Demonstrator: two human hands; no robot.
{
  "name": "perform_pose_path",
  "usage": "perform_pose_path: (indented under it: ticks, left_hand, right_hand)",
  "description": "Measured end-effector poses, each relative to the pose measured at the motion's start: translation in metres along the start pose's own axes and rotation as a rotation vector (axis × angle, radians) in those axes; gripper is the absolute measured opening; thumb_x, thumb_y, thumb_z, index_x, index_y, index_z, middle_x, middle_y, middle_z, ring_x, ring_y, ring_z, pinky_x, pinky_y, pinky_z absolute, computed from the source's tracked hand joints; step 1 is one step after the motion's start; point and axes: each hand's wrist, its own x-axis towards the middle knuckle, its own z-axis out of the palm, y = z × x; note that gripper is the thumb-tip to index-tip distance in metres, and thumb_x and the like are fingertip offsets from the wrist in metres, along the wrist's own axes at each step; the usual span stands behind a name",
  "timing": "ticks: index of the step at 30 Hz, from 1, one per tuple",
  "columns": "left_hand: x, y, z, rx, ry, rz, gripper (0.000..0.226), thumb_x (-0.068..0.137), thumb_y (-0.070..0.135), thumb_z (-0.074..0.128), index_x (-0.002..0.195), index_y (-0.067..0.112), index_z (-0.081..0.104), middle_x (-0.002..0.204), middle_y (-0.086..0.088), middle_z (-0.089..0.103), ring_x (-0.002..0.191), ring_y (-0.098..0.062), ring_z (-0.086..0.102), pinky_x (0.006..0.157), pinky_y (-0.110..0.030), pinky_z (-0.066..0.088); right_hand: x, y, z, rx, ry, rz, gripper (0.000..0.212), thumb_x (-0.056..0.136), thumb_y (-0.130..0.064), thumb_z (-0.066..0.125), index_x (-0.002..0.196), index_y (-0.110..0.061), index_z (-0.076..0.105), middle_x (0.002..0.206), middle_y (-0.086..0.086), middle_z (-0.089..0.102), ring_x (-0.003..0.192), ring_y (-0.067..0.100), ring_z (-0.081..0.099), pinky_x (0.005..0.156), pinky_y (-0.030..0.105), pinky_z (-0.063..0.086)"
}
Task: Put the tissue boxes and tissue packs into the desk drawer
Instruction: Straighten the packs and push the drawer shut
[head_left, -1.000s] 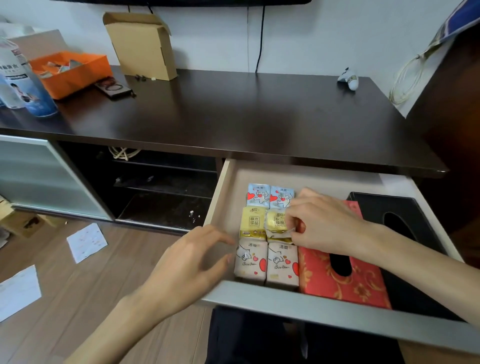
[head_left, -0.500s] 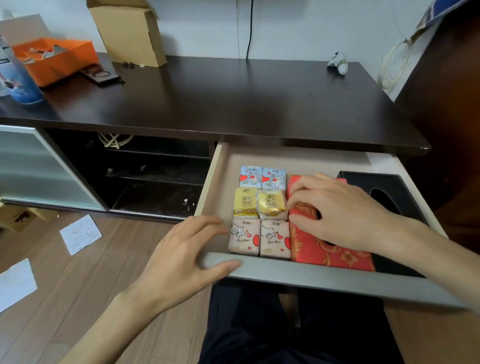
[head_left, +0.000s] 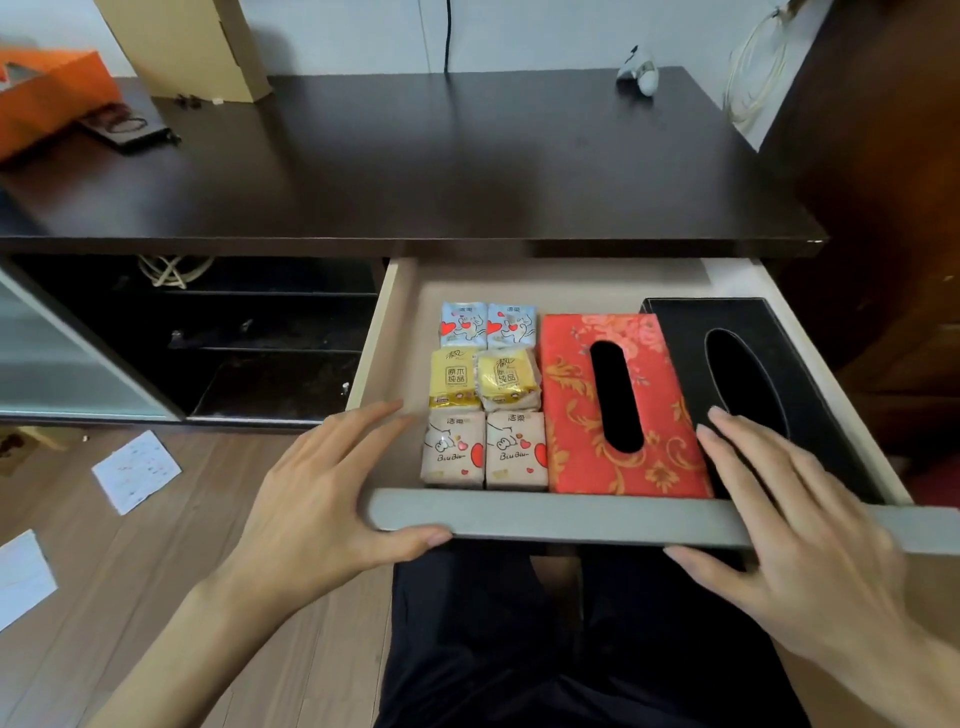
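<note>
The desk drawer (head_left: 561, 517) stands pulled out under the dark desktop. Inside, several tissue packs lie in two columns: blue packs (head_left: 487, 326) at the back, yellow packs (head_left: 483, 379) in the middle, pink packs (head_left: 485, 449) at the front. A red patterned tissue box (head_left: 571, 415) lies to their right, and a black tissue box (head_left: 810, 395) beside it. My left hand (head_left: 327, 493) holds the drawer's grey front edge at its left end, thumb under it. My right hand (head_left: 810, 530) rests on the front edge at the right, fingers over the black box.
The dark desktop (head_left: 415, 171) carries a cardboard box (head_left: 192, 47), an orange box (head_left: 47, 98) and a small white object (head_left: 641, 78). Open shelves (head_left: 260, 338) lie left of the drawer. Paper sheets (head_left: 136, 470) lie on the wooden floor. A dark cabinet (head_left: 893, 208) stands at the right.
My right hand left the yellow packs and the red box and moved back to the drawer's front edge. My left hand took hold of the front edge. The view tilted down.
</note>
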Motion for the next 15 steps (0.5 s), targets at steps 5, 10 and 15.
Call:
perform_pose_path:
  ticks: [5, 10, 15]
  left_hand:
    - [0.029, -0.011, 0.005, 0.018, -0.014, -0.011, 0.092, 0.071, 0.088, 0.052, 0.134, 0.022, 0.059, 0.142, 0.006, 0.053, 0.121, -0.015, 0.053, 0.093, -0.041, 0.049]
    - [0.066, -0.027, 0.016, 0.012, 0.041, -0.01, 0.085, 0.072, 0.087, 0.051, 0.127, 0.022, 0.063, 0.138, 0.008, 0.054, 0.121, -0.012, 0.052, 0.089, -0.035, 0.048]
    - [0.102, -0.042, 0.027, 0.011, 0.108, -0.005, 0.082, 0.074, 0.085, 0.052, 0.124, 0.021, 0.064, 0.134, 0.01, 0.054, 0.117, -0.009, 0.051, 0.079, -0.028, 0.048]
  right_hand:
    - [0.027, 0.01, 0.015, 0.005, 0.068, 0.03, 0.083, 0.09, -0.075, 0.051, 0.14, -0.009, 0.061, 0.16, 0.008, 0.043, 0.135, 0.029, 0.052, 0.079, 0.04, 0.055]
    - [0.064, 0.026, 0.035, -0.006, 0.133, 0.037, 0.079, 0.089, -0.074, 0.053, 0.135, -0.01, 0.063, 0.158, 0.009, 0.045, 0.132, 0.03, 0.054, 0.08, 0.042, 0.055]
    - [0.099, 0.043, 0.059, 0.011, 0.226, 0.045, 0.077, 0.088, -0.073, 0.057, 0.133, -0.011, 0.063, 0.155, 0.008, 0.048, 0.128, 0.031, 0.055, 0.084, 0.042, 0.051]
